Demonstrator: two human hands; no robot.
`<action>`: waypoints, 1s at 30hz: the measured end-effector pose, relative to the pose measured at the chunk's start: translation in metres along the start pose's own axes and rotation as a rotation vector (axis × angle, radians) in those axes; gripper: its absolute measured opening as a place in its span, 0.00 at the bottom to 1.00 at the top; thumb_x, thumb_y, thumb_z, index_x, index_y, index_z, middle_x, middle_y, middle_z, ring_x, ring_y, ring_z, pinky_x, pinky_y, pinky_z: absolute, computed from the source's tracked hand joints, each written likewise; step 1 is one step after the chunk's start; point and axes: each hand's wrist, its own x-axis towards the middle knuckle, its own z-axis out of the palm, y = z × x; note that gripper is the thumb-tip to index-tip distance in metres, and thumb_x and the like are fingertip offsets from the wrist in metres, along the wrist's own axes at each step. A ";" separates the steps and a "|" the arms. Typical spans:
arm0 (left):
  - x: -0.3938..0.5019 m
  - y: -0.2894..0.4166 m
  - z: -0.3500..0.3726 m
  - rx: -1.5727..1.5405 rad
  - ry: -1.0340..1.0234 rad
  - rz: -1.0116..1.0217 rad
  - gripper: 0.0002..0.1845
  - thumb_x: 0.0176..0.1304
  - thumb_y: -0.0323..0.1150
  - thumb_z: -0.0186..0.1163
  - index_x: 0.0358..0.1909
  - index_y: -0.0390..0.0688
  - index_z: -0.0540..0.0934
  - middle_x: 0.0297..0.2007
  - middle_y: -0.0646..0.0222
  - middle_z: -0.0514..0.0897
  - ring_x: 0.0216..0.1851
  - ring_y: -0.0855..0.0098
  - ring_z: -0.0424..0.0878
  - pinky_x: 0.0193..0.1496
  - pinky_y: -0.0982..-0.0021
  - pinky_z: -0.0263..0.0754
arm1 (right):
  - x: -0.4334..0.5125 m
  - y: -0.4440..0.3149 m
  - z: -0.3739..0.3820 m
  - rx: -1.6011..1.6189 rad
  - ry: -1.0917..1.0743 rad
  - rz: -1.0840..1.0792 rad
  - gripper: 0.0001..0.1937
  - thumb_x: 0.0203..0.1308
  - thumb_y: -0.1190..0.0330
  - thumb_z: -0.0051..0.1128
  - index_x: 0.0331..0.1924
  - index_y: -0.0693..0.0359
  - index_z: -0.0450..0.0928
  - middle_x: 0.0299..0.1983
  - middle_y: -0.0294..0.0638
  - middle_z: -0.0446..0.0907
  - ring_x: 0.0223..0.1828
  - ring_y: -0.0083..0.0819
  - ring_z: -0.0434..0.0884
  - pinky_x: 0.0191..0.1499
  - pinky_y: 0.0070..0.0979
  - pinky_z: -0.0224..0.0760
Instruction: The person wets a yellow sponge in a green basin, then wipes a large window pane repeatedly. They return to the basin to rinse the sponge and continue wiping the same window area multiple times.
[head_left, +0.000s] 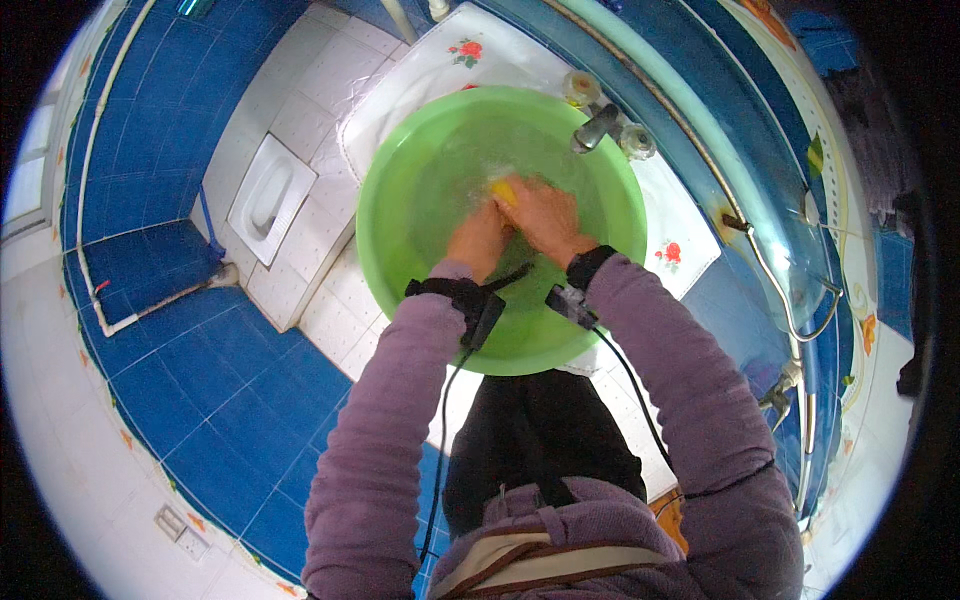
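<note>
My left hand and my right hand meet over a large green plastic basin. Between them is a small yellow object, mostly covered by my fingers; its kind is unclear. The right fingers curl over it, while the left hand presses in from below and to the left. Cloudy, blurred water fills the middle of the basin around the fingertips. Both wrists carry black straps with small cabled devices, which hang above the basin's near side.
Under the basin is a white washbasin with red flower prints. Its metal faucet juts over the basin's far right rim. A glass shelf with a metal rail lines the right wall. At left, a squat toilet is set in a raised tiled floor.
</note>
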 end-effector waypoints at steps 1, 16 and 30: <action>-0.003 0.004 -0.005 -0.008 0.003 -0.045 0.22 0.66 0.39 0.58 0.58 0.38 0.73 0.56 0.44 0.76 0.51 0.42 0.78 0.50 0.50 0.78 | -0.004 0.000 -0.005 0.031 0.060 -0.016 0.27 0.63 0.46 0.54 0.60 0.50 0.70 0.60 0.54 0.74 0.56 0.55 0.78 0.46 0.53 0.75; -0.001 -0.002 -0.048 0.384 -0.094 0.032 0.29 0.65 0.40 0.55 0.65 0.38 0.64 0.60 0.42 0.72 0.48 0.47 0.82 0.48 0.56 0.82 | 0.008 0.016 -0.010 -0.165 -0.098 -0.159 0.28 0.63 0.66 0.49 0.69 0.55 0.63 0.65 0.52 0.70 0.62 0.57 0.72 0.53 0.56 0.70; -0.021 -0.029 -0.043 0.055 0.293 0.162 0.64 0.52 0.57 0.72 0.74 0.29 0.42 0.58 0.48 0.76 0.54 0.52 0.79 0.58 0.55 0.75 | -0.006 0.015 -0.028 0.160 -0.014 0.203 0.41 0.63 0.43 0.56 0.73 0.58 0.57 0.65 0.64 0.66 0.67 0.55 0.67 0.66 0.45 0.63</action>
